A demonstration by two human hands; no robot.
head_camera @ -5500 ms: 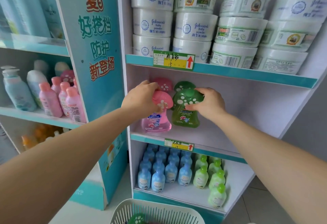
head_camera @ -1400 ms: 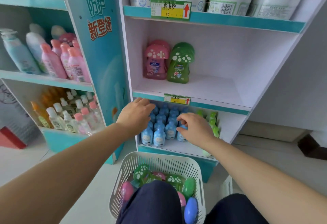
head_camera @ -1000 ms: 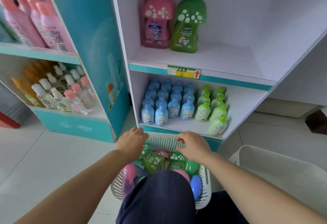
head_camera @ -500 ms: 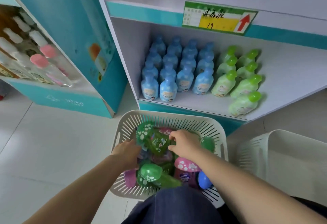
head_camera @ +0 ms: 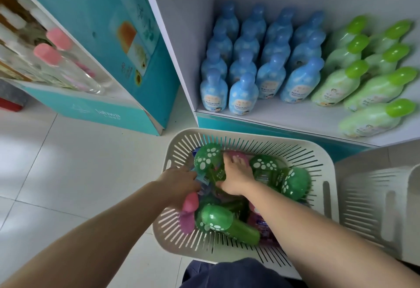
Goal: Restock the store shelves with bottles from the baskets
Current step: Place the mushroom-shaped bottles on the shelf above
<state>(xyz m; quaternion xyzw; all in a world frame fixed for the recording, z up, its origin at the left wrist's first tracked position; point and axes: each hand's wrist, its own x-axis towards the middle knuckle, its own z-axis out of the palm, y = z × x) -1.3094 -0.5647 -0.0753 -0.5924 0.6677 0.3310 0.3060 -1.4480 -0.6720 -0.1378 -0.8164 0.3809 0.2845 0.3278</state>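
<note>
A white slotted basket [head_camera: 252, 138] stands on the floor in front of the shelf unit, holding several green and pink bottles with spotted mushroom caps. My right hand [head_camera: 235, 175] is inside it, with thumb and fingers closed around a green bottle [head_camera: 208, 157] near the basket's far left. My left hand [head_camera: 179, 180] reaches in over the left rim. Its fingertips are buried among the bottles just above a pink bottle [head_camera: 188, 210], so its grip is hidden. Another green bottle [head_camera: 225, 221] lies across the near side.
The bottom shelf [head_camera: 295, 117] behind the basket carries rows of blue bottles [head_camera: 243, 93] and green-capped bottles [head_camera: 336, 85]. A second white basket [head_camera: 375, 199] stands at the right. A teal display stand [head_camera: 102, 37] is at the left, and my dark-trousered knee [head_camera: 227, 274] is below.
My head has dropped from the upper shelves toward the floor. Both hands came down from the shelf into the basket, and the right hand has closed on a green bottle.
</note>
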